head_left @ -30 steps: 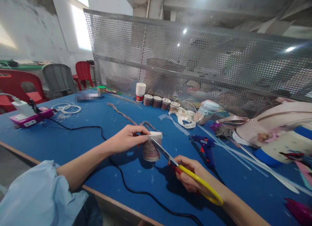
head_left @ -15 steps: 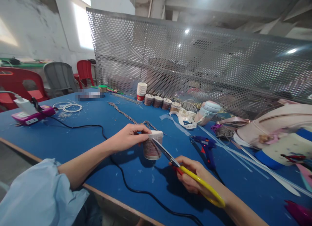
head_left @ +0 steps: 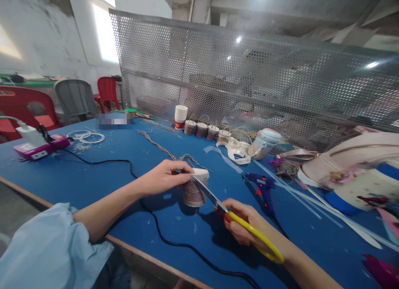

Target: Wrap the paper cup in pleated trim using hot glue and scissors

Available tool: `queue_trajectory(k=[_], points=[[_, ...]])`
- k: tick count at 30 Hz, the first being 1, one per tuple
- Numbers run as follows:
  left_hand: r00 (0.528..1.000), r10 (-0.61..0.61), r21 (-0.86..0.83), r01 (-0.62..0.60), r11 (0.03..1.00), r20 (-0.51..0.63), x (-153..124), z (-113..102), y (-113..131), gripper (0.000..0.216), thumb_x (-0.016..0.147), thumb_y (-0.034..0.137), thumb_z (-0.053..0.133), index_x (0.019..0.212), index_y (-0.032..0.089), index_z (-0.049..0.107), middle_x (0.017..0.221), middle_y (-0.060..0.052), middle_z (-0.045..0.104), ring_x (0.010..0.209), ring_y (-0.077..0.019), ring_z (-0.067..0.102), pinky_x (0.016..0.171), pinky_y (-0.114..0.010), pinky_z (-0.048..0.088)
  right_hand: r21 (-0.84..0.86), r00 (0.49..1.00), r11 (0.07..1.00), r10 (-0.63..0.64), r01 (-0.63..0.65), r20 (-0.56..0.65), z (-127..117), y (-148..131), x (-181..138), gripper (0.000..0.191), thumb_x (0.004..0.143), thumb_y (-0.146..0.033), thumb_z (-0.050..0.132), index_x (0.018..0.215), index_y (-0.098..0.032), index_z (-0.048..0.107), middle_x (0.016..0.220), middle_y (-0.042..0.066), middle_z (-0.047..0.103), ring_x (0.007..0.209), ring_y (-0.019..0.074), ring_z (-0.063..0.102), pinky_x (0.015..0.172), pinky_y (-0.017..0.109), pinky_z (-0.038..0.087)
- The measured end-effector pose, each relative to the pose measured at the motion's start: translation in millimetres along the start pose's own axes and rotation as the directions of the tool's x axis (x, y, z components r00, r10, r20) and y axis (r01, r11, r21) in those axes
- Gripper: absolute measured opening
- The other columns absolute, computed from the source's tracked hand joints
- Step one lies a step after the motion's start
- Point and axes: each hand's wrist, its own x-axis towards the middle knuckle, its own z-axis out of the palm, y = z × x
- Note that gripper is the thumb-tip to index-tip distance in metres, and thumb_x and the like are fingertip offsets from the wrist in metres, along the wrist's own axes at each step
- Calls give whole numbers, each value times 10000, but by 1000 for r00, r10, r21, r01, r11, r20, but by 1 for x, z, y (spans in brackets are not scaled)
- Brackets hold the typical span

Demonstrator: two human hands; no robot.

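Observation:
A paper cup (head_left: 195, 191) wrapped in brownish cord, with a white rim, is held above the blue table by my left hand (head_left: 170, 176), whose thumb and fingers pinch its upper left edge. My right hand (head_left: 241, 222) grips scissors (head_left: 254, 235) with yellow and red handles. Their blades point up and left and reach the cup's rim close to my left fingertips. Whether the blades are parted or touching the cup I cannot tell. Behind my left hand lies a twisted bundle of brown cord (head_left: 156, 143).
A blue glue gun (head_left: 263, 187) and clear glue sticks lie to the right. Behind stand stacked paper cups (head_left: 181, 116), several cord-wrapped cups (head_left: 201, 130), ribbon (head_left: 235, 149) and a bottle (head_left: 264, 143). A black cable (head_left: 174, 241) crosses the table from a purple power strip (head_left: 43, 147).
The scissors and my right hand have shifted very slightly left. My left hand keeps its pinch on the cup, which hangs almost in the same place.

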Motion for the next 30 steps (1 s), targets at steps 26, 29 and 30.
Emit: queue_trajectory(k=[26,29,30], points=[[978,83,182,-118,976,189,2,-10,-6,327,760,83,420,913,110,707,854,-32,650,745,-107,558,690,-187,429,-346,997,937,68,-50,41,-18,-11,-2,385,846,-545,579,957,-183,510,674,-66,341,594,91,248,528,231,233],[972,109,200,-152,968,210,2,-9,-6,326,763,66,428,917,119,711,871,-31,657,769,-106,569,716,-181,433,-356,994,933,80,-50,70,-18,-14,-1,450,832,-588,566,1002,-174,516,710,-50,373,616,98,282,541,233,253],[967,123,205,-170,964,221,2,-9,-6,327,766,62,428,920,119,711,875,-34,659,773,-107,571,722,-181,435,-361,994,931,84,-52,74,-17,-16,-1,472,827,-604,561,1009,-171,519,714,-47,378,613,97,287,536,232,254]])
